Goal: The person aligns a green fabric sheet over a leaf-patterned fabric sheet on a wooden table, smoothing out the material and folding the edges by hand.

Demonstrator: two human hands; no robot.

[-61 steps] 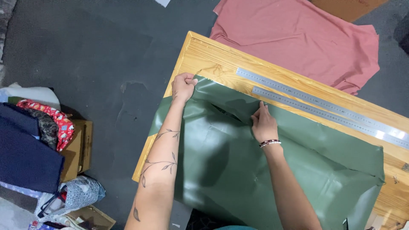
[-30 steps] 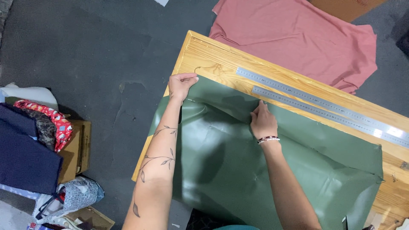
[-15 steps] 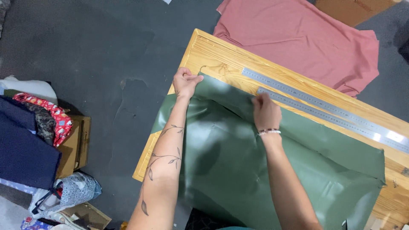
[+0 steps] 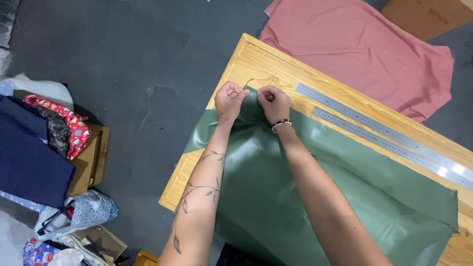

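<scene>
- Here, left hand point(image 4: 230, 100) and right hand point(image 4: 274, 102), fingers clenched, pinch one green sheet point(image 4: 305, 197) at its far corner on the wooden table point(image 4: 268, 61).
- Two steel rulers point(image 4: 379, 130) lie beside it.
- One brown carton point(image 4: 423, 15) stands top right, beyond one pink cloth point(image 4: 364, 49).

The sheet point(image 4: 315, 197) lies on the table point(image 4: 256, 59), two rulers point(image 4: 384, 133) beyond it, cloth point(image 4: 364, 44) on the floor behind
</scene>
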